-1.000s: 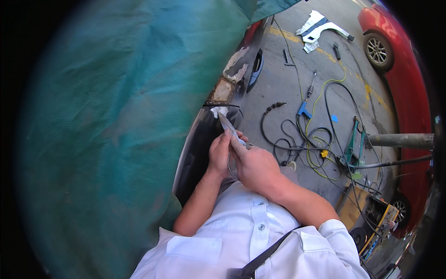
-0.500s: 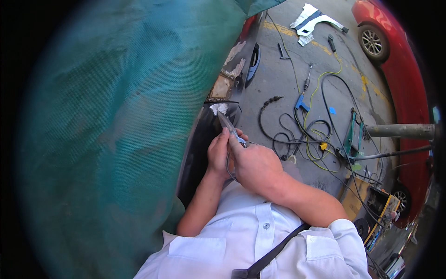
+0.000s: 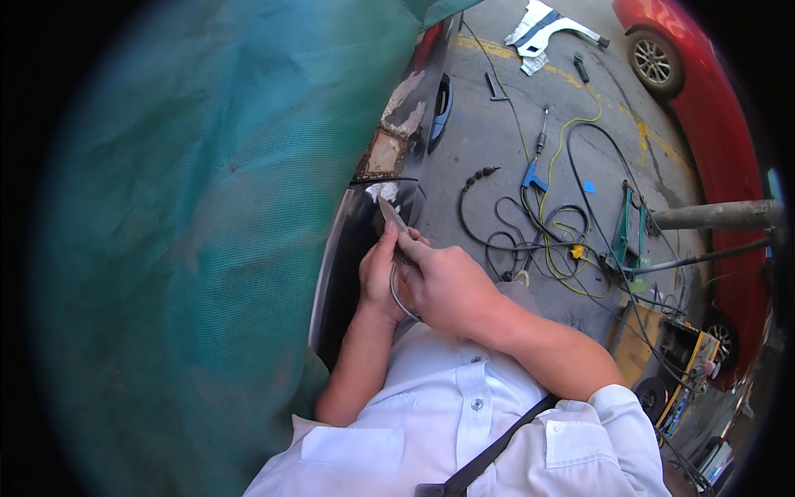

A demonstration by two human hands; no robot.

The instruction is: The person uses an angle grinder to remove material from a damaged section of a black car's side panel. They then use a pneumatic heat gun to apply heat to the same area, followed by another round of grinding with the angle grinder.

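My two hands come together just above a dark car body panel [image 3: 339,273]. My right hand [image 3: 454,286] is closed around metal shears [image 3: 391,215], with a pointed grey blade and a thin curved handle. Beside it, my left hand [image 3: 381,277] is closed on the same tool, its thumb near the blade. The tip points at a shiny bare-metal patch [image 3: 383,191]; whether it touches the metal I cannot tell. Past a panel gap, a squarish stripped area [image 3: 386,154] has rough brownish edges. My fingers hide part of the handles.
A green cover [image 3: 215,215] drapes over the car at left. Tangled hoses and cables [image 3: 530,240] lie on the floor to the right, with a blue-handled air tool [image 3: 534,176]. Beyond are a green jack [image 3: 629,228], a white fender [image 3: 546,33], a tool cart [image 3: 662,356] and a red car [image 3: 720,149].
The shears have turned in my hands, and their curved handle shows more. Both hands have drawn slightly left. The whole view has shifted a little.
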